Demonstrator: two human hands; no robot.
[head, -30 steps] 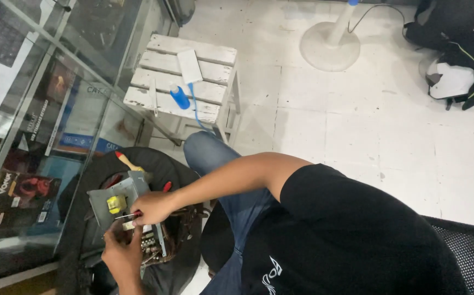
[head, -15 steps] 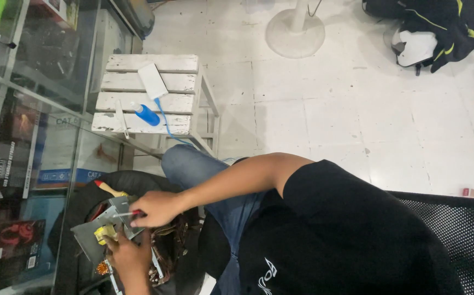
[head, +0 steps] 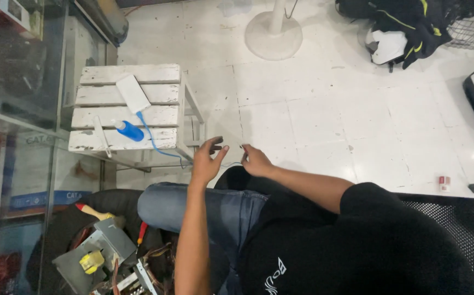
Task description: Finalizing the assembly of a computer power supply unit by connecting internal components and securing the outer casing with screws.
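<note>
Well, nearest the camera sits the open grey metal case (head: 103, 248) with its loose wiring, down by the black round seat (head: 111, 203). A yellow-handled tool (head: 92, 210) and a red-handled screwdriver (head: 141, 232) lie beside it, and neither hand is on any of them.

Up over the blue-jeaned knee (head: 193, 210) both hands are raised. The left hand (head: 207, 161) fans its fingers and seems to nip a small dark piece (head: 218, 141) at thumb and forefinger. The right hand (head: 256, 161) is pinched closed, apparently on the end of a thin pale wire (head: 230, 163), which is too fine to see fully.

The wire spans the small gap between the two hands, with the dark piece right at the left fingertips, just above that gap. For work this fine, I'd say fingertip pinches suit it: light tension, hands close together and wrists steady over the knee, because slack would let it slip.

Just beyond the hands stands the white slatted wooden stool (head: 149, 74), carrying a white flat power bank (head: 133, 93), a blue cable (head: 149, 136) and a small blue object (head: 132, 131). Further off on the white tiled floor (head: 330, 120) are the round white fan base (head: 273, 35) and, well apart, a black jacket (head: 411, 22) heaped with a white helmet (head: 387, 43).
</note>
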